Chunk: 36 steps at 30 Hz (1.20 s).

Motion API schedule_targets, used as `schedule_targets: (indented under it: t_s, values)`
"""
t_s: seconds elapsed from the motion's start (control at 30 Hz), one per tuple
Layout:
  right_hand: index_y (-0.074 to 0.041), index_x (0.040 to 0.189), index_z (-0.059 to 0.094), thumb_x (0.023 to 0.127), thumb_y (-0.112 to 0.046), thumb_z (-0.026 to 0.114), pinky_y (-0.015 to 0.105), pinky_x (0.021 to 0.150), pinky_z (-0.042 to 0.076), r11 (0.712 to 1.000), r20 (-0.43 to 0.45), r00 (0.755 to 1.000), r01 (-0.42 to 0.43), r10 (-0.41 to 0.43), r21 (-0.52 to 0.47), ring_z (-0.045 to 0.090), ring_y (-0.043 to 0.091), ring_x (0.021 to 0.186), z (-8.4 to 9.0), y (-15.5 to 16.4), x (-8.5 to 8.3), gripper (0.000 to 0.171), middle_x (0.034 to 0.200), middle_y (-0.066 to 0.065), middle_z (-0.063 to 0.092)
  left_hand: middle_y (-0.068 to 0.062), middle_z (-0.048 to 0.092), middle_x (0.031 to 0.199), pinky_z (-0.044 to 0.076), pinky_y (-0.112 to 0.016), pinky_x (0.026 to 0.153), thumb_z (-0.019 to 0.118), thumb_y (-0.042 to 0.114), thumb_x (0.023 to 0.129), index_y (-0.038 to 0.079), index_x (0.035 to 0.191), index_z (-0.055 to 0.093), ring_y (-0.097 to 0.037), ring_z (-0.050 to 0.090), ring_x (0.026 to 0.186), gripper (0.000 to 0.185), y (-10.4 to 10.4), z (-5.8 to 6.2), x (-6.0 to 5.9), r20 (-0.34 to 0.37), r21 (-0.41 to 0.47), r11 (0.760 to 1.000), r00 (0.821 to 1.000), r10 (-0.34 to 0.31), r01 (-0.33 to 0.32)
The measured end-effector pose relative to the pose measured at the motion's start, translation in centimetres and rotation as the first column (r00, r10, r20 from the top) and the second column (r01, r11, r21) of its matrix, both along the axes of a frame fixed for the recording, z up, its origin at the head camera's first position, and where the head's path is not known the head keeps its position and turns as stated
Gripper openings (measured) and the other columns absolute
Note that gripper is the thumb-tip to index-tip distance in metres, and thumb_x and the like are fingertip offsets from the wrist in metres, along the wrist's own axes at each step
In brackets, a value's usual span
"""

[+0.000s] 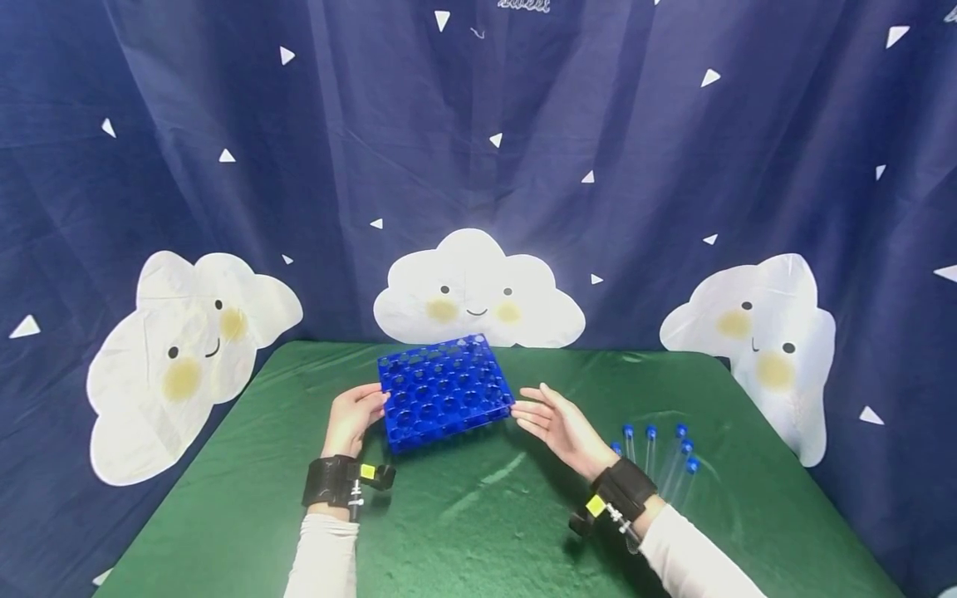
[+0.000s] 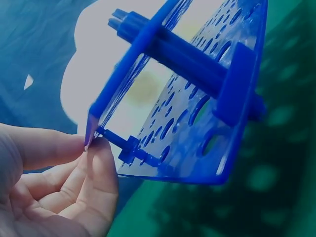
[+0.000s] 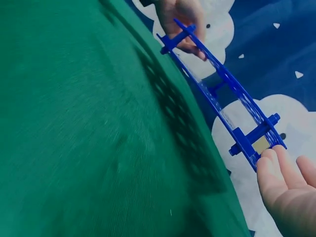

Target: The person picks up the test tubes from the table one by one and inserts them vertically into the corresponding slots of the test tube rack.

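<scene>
Rack (image 1: pixel 444 390) btwn left hand (image 1: pixel 351 419) & right hand (image 1: pixel 557 425); tubes (image 1: pixel 658 453) right of it.

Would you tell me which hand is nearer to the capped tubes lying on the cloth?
Right. The right hand touches the blue rack's near edge, just left of the tubes; the left hand pinches the rack's far side.

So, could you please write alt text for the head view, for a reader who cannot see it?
Two hands hold a blue tube rack above a green table: the left hand grips its left edge, the right hand touches its right edge with straight fingers. Blue-capped tubes lie to the right, before a dark blue cloud-print curtain.
</scene>
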State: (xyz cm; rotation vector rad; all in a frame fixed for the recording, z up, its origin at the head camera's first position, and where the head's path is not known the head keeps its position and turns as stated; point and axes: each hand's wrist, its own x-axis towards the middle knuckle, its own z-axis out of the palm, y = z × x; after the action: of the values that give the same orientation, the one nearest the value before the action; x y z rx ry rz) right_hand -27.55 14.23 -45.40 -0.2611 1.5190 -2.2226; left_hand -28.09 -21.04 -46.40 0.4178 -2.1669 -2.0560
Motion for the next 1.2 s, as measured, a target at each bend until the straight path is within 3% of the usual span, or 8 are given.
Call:
schedule_targets:
  t_s: [0.17,0.4,0.53,0.73,0.83,0.97,1.2]
  values:
    - [0.008,0.14,0.037,0.106,-0.039,0.035,0.033,0.105,0.05,0.999,-0.058,0.998,-0.025,0.028,0.048,0.063,0.023,0.117,0.4,3.0,1.8,0.058,0.122,0.012,0.066,-0.019,0.07,0.112,0.059,-0.022,0.077,0.067,0.006,0.089,-0.007,0.121,0.061,-0.009,0.067,0.08,0.035,2.1,0.2,-0.3,-0.011,0.013,0.997,0.997,-0.082,0.082]
    - [0.003,0.127,0.052,0.107,-0.035,0.033,0.035,0.103,0.051,0.986,-0.075,0.991,-0.102,0.113,0.132,0.066,0.016,0.106,0.7,7.0,4.2,0.047,0.112,0.005,0.07,-0.026,0.066,0.119,0.058,-0.037,0.092,0.066,0.004,0.088,-0.007,0.123,0.059,-0.017,0.069,0.091,0.037,4.5,0.9,0.1,-0.012,-0.009,0.97,0.97,-0.244,0.244]
    - [0.001,0.125,0.053,0.107,-0.036,0.031,0.034,0.102,0.052,0.969,-0.063,0.981,-0.167,0.181,0.181,0.066,0.016,0.106,0.8,8.7,5.5,0.047,0.112,0.004,0.07,-0.026,0.066,0.116,0.059,-0.034,0.087,0.067,0.002,0.087,-0.01,0.122,0.057,-0.018,0.069,0.089,0.039,5.2,1.0,0.2,0.001,-0.011,0.935,0.936,-0.353,0.353]
    - [0.002,0.125,0.053,0.108,-0.032,0.029,0.034,0.1,0.053,0.95,-0.047,0.969,-0.226,0.241,0.214,0.066,0.018,0.107,0.6,10.3,7.1,0.045,0.111,0.004,0.07,-0.022,0.066,0.108,0.06,-0.033,0.084,0.066,0.001,0.086,-0.014,0.121,0.054,-0.014,0.067,0.081,0.04,5.9,0.4,0.0,0.052,-0.013,0.86,0.859,-0.509,0.51]
    - [0.003,0.126,0.053,0.108,-0.031,0.028,0.034,0.1,0.053,0.942,-0.049,0.964,-0.245,0.263,0.229,0.066,0.019,0.108,0.4,10.8,7.7,0.046,0.112,0.005,0.069,-0.02,0.066,0.105,0.06,-0.032,0.082,0.067,0.001,0.086,-0.015,0.121,0.053,-0.015,0.066,0.08,0.041,6.1,0.1,-0.1,0.077,-0.03,0.832,0.831,-0.551,0.554]
    - [0.005,0.126,0.052,0.109,-0.03,0.027,0.033,0.099,0.053,0.936,-0.062,0.957,-0.26,0.282,0.238,0.066,0.02,0.108,0.2,11.2,8.3,0.046,0.113,0.006,0.069,-0.018,0.066,0.102,0.061,-0.03,0.079,0.068,0.002,0.086,-0.015,0.12,0.053,-0.015,0.066,0.08,0.041,6.4,-0.3,-0.1,0.119,-0.048,0.81,0.808,-0.577,0.585]
    - [0.005,0.126,0.053,0.108,-0.03,0.029,0.031,0.098,0.054,0.929,-0.047,0.963,-0.242,0.266,0.281,0.066,0.019,0.107,-0.2,11.3,8.7,0.046,0.113,0.005,0.069,-0.013,0.065,0.094,0.061,-0.03,0.076,0.069,-0.001,0.084,-0.014,0.117,0.054,-0.016,0.066,0.076,0.038,6.6,-1.1,-0.3,0.158,-0.026,0.799,0.792,-0.59,0.6]
